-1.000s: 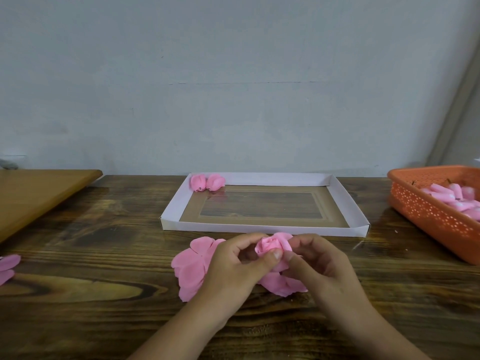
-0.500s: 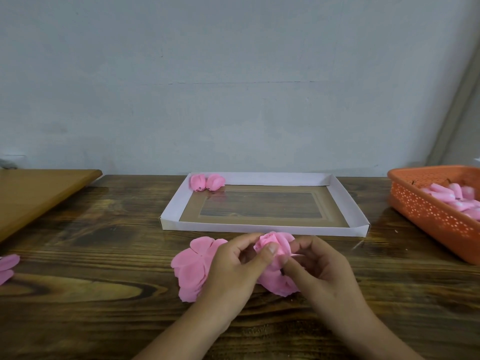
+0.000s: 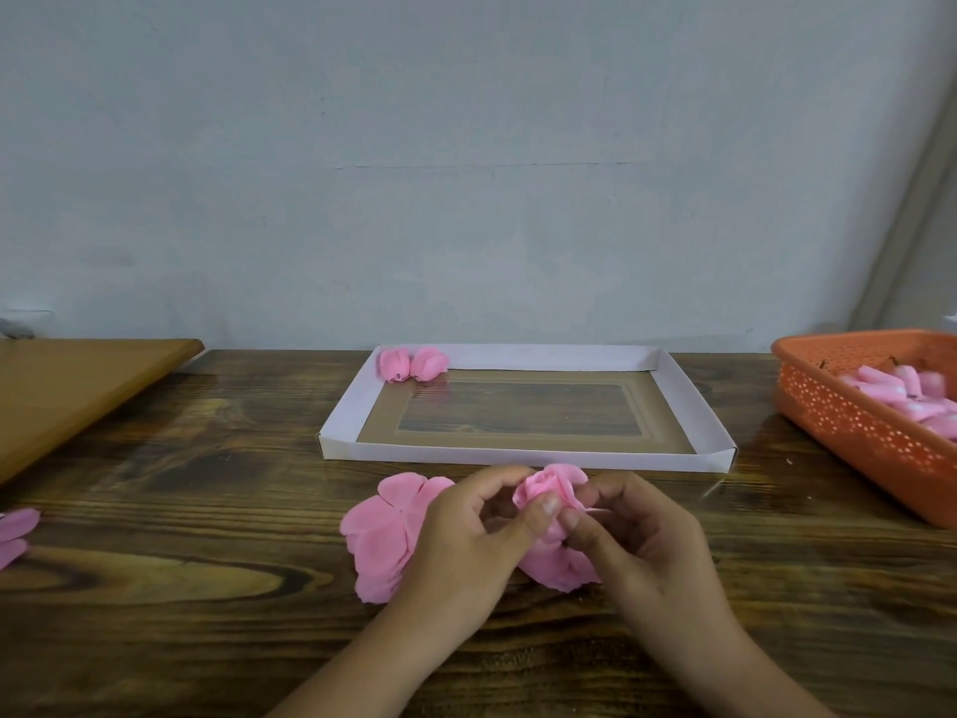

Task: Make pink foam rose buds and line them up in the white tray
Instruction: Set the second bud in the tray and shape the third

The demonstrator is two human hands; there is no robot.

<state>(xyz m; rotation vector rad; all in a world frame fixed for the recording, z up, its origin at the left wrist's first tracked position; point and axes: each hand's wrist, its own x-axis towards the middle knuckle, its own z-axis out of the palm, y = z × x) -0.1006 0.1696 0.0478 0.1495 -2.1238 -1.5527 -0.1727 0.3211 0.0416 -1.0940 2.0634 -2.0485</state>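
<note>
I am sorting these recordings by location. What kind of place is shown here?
Probably a small craft workbench, at home or in a workshop. A wooden table stands against a plain wall, with foam petals, a white tray holding two buds, and an orange basket of pink pieces.

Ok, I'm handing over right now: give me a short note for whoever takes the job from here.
Left hand and right hand: both pinch the half-rolled pink foam rose bud in front of the white cardboard tray.
Done: two finished pink foam buds side by side in the tray's far left corner.
Loose pink foam petals lie on the table under the left hand.
Left: finish this bud, set it beside the two, then make more.
</note>
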